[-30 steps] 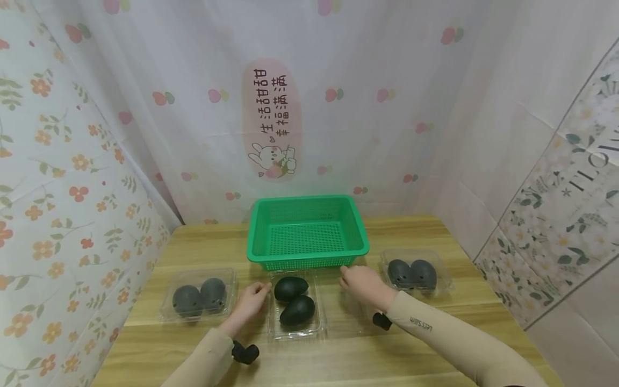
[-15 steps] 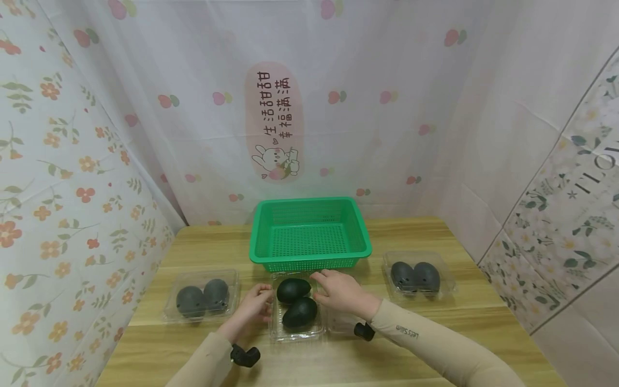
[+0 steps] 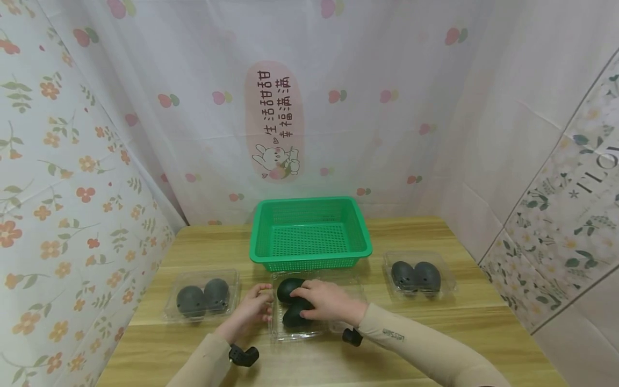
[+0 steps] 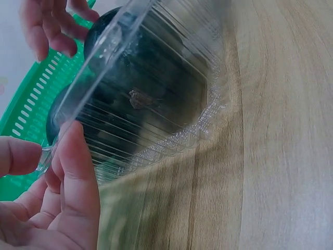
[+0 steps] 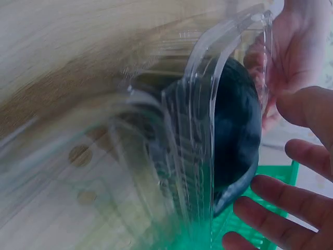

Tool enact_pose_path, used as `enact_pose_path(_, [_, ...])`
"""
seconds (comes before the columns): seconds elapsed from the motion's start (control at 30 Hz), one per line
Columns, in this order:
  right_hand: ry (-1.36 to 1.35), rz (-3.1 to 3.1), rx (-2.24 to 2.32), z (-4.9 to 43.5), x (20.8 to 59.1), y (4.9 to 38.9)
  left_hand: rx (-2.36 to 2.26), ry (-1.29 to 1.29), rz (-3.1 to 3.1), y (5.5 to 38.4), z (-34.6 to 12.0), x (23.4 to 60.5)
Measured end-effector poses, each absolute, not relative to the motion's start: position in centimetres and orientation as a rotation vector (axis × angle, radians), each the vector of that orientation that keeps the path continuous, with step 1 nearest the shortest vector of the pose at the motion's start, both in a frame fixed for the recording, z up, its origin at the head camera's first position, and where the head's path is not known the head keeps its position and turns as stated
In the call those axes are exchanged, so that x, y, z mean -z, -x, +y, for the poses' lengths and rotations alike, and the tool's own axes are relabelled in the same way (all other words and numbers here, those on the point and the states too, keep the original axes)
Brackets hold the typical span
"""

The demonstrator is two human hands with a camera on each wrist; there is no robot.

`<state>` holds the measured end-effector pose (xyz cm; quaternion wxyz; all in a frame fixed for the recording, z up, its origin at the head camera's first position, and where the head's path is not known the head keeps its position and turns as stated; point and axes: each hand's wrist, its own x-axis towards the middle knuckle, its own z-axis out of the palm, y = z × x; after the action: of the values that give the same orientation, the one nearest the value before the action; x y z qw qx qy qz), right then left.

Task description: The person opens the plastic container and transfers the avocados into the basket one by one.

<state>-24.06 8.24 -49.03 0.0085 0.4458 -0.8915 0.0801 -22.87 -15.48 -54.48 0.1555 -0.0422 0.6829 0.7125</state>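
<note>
Two dark green avocados, a far one (image 3: 287,291) and a near one (image 3: 293,316), lie in an open clear plastic clamshell box (image 3: 292,337). Its lid (image 3: 355,279) is folded out to the right, partly under my right arm. My left hand (image 3: 251,309) is at the left side of the box; in the left wrist view, thumb and finger (image 4: 78,172) pinch its rim. My right hand (image 3: 328,302) reaches over the avocados, covering part of them. In the right wrist view its fingers (image 5: 291,200) are spread, fingertips close to an avocado (image 5: 237,125).
Behind the box stands a green perforated plastic basket (image 3: 309,262). Closed clear boxes, each with two dark avocados, rest at the left (image 3: 234,279) and right (image 3: 447,277). Printed curtains (image 3: 387,134) hang along the back and sides of the wooden table (image 3: 411,344).
My right hand has moved left from beside the box, over the folded-out lid, to above the avocados. My left hand remains at the box's left edge.
</note>
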Motion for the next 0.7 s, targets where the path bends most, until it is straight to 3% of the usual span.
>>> enact_pose_path(0.7, [-1.469, -2.819, -0.151, 6.9, 50.2, 24.2, -2.040, 0.127, 1.955, 22.9, -15.5, 54.6])
